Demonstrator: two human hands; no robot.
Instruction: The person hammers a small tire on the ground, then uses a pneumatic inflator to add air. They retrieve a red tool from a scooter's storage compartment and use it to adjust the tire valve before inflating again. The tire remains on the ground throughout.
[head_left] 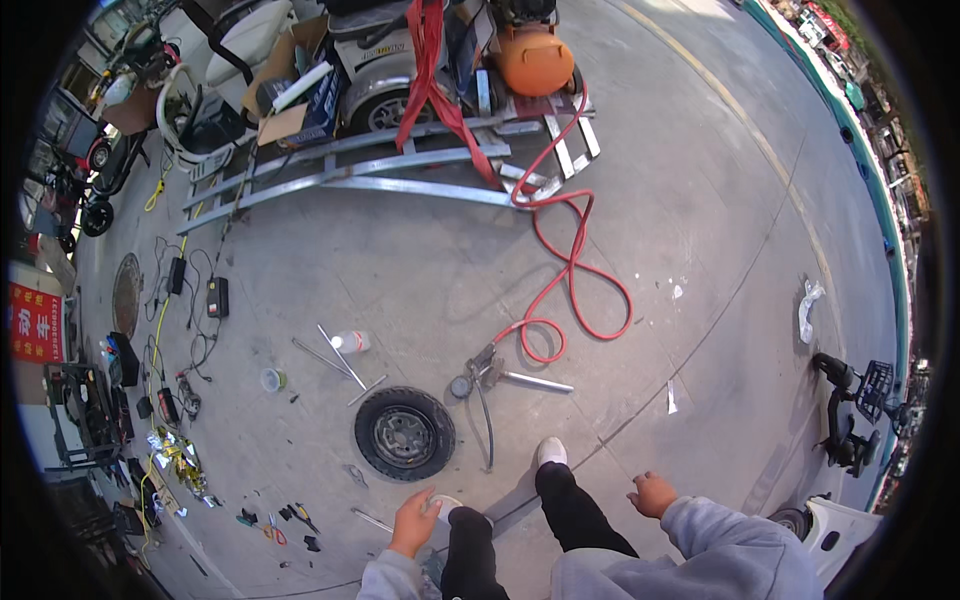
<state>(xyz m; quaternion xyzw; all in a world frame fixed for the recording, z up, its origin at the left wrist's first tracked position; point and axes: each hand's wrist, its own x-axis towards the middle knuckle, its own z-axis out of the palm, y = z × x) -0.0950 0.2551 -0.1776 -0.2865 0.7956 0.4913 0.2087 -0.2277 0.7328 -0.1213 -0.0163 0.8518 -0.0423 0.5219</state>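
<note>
I stand on a concrete floor, looking down at my legs and white shoes. My left hand point(414, 521) hangs by my left knee with fingers loosely apart and nothing in it. My right hand point(652, 494) hangs at my right side, loosely curled and holding nothing. A small black tyre on a metal rim point(404, 433) lies flat on the floor just ahead of my left hand. Beside the tyre lies an air inflator with a gauge point(478, 373), joined to a red hose point(570, 265).
The hose runs to an orange compressor tank point(535, 60) by a metal frame point(380, 170). Metal bars point(335, 358), a plastic bottle point(350, 342) and a small cup point(272, 380) lie near the tyre. Hand tools point(275, 525) are scattered at lower left. A scooter point(850, 420) stands at right.
</note>
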